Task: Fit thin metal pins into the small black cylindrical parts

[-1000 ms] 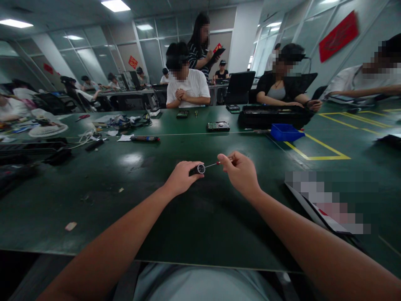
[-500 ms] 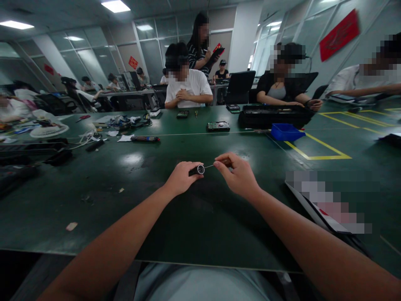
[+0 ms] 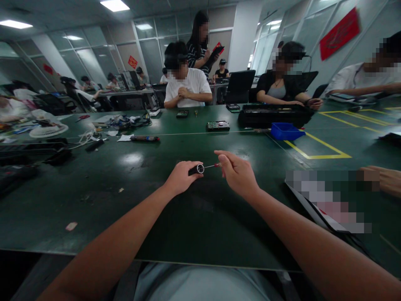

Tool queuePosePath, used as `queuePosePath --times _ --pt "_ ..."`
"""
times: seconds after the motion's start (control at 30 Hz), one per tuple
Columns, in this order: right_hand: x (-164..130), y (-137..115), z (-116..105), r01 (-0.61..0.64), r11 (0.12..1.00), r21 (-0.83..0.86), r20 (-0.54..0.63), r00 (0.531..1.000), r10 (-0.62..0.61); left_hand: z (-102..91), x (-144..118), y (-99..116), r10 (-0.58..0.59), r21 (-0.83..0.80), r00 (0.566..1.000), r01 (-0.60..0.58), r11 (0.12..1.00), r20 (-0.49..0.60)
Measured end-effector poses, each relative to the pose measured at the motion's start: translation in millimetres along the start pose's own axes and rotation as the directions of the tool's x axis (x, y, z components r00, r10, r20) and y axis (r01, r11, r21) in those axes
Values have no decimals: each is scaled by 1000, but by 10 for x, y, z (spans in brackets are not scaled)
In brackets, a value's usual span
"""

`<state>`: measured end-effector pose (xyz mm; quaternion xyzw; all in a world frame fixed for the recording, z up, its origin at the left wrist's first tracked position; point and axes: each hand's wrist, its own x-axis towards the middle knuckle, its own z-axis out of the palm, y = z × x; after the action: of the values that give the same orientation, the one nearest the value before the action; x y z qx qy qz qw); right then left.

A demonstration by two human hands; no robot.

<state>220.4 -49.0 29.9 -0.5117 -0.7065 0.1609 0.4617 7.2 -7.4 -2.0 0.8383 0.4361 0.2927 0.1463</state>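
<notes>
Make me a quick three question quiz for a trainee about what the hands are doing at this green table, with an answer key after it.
1. True or false: the left hand grips a black screwdriver handle.
2. What does the right hand pinch? A) a blue bin B) the thin bit with a red band C) a circuit board
3. Fill in: the blue bin sits on the green table, beside a ______ taped outline.

Key
1. True; its metal collar faces the right hand.
2. B; the thin bit spans from the handle's collar to the right hand's fingertips.
3. Yellow; the yellow taped outline lies right of the bin.
</notes>
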Motion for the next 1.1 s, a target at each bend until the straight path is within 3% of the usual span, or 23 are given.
queuePosePath --times 0.27,0.47,0.67,0.9,1.0,1.1 --pt "-27 -13 -14 108 993 -54 38 994 -106 -12 1 17 -9 -3 1000 9 1000 -17" --pt "-22 -48 -14 71 995 -64 69 995 -67 -10 1 3 -9 3 1000 9 1000 4" --pt "16 32 56 -49 981 185 -56 997 60 12 10 -24 -19 10 1000 19 1000 5" --pt "58 110 158 -188 825 532 -11 973 229 13 13 -11 -34 23 999 35 999 -36" --pt "82 151 186 -228 706 671 2 952 306 -20 19 7 -7 -11 998 6 1000 -65" --pt "128 219 175 -330 568 754 100 912 398 -49 34 8 93 -11 994 -94 995 -61"
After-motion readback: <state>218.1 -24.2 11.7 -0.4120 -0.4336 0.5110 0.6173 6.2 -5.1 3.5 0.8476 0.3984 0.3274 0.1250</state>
